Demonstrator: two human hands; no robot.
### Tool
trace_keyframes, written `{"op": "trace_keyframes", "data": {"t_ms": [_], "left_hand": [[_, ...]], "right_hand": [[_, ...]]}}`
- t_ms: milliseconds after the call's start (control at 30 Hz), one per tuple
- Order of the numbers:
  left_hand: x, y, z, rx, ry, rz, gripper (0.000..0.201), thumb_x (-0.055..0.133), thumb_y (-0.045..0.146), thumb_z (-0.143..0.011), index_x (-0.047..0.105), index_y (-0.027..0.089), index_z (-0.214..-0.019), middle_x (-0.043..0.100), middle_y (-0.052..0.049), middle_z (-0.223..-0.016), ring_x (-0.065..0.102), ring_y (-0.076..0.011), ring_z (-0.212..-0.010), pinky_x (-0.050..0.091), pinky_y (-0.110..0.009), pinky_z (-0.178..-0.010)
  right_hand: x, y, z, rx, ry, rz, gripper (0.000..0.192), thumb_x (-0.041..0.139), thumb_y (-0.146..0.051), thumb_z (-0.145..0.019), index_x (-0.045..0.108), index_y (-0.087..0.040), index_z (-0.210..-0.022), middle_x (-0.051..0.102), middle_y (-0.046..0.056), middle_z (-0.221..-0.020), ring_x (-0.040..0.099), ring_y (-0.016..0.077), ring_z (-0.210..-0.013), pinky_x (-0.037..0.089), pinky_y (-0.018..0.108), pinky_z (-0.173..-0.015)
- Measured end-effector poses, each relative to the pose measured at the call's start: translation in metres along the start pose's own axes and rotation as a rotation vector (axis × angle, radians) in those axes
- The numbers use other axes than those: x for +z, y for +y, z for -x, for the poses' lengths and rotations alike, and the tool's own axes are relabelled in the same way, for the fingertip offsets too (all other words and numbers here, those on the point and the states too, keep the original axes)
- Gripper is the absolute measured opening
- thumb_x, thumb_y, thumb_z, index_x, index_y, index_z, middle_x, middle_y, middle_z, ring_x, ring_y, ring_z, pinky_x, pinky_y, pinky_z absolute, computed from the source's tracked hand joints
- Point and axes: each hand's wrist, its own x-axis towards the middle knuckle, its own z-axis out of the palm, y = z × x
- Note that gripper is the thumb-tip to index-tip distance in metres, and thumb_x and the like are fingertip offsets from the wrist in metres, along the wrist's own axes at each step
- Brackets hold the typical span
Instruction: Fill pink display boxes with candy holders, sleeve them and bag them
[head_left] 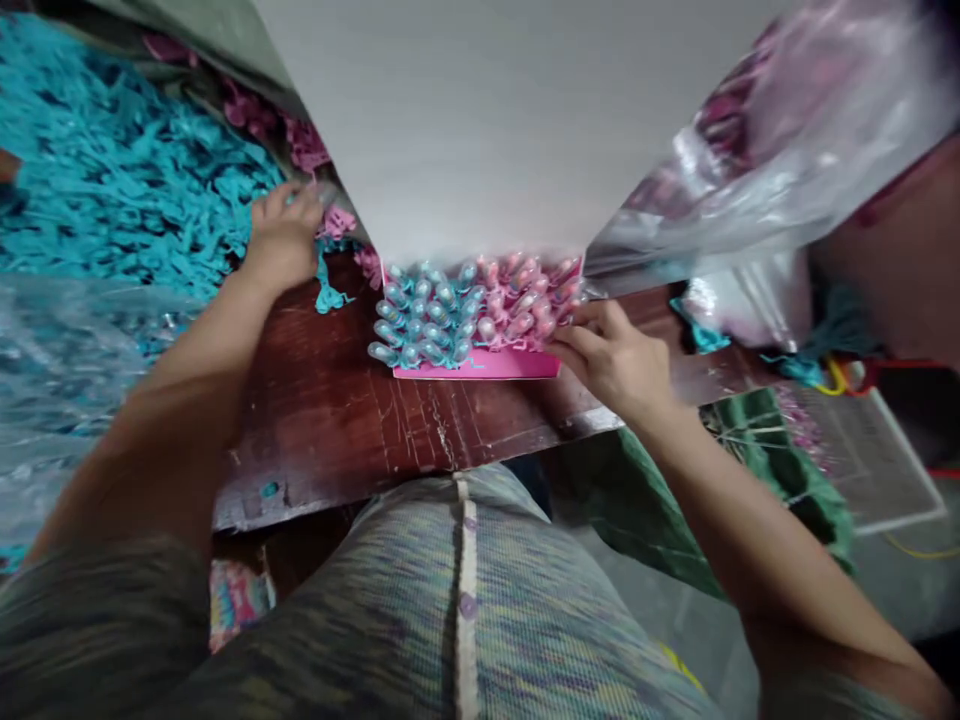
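A shallow pink box [510,365] sits before me with a tall white panel [480,120] rising behind it. Packed upright in it are rows of small blue pieces with clear rounded tops [431,315] on the left and matching pink pieces [525,300] on the right. My right hand [619,355] is at the box's right side, fingers drawn together by the outermost pink pieces; what they grip is hidden. Off to the left, my left hand [285,240] curls its fingers beside a blue heap [135,170] and some loose pink pieces [339,222]. Its grasp is blurred.
The brown tabletop [315,400] is scratched, with a worn front edge. Clear plastic bags stand at the left [90,380] and right [750,190]. A loose blue piece [326,290] lies near my left wrist. Below the right edge are a green sack [660,510] and a pale crate [885,470].
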Motion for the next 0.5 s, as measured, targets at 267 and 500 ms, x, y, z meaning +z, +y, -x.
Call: {"op": "trace_keyframes", "data": {"t_ms": [267,500], "left_hand": [[-0.027,0.003,0.003,0.249,0.068,-0.049,0.064,0.053,0.089,-0.088,0.065,0.027,-0.086,0.067,-0.005,-0.099,0.04,-0.0278,-0.112,0.009,-0.065,-0.125],[-0.02,0.039,0.011,0.193,-0.124,-0.293,0.081,0.016,0.083,-0.101,0.06,0.02,-0.128,0.071,-0.006,-0.127,0.044,-0.0282,-0.125,0.028,-0.05,-0.115]], "right_hand": [[-0.033,0.022,0.006,0.039,0.265,-0.174,0.067,0.065,-0.064,-0.099,0.055,-0.022,-0.151,0.061,0.019,-0.142,0.071,0.0258,-0.101,0.063,0.038,-0.073],[-0.04,0.138,-0.151,0.134,0.271,-0.12,0.052,0.055,-0.047,-0.11,0.052,-0.008,-0.145,0.057,0.024,-0.141,0.064,0.0267,-0.121,0.054,0.047,-0.109]]}}
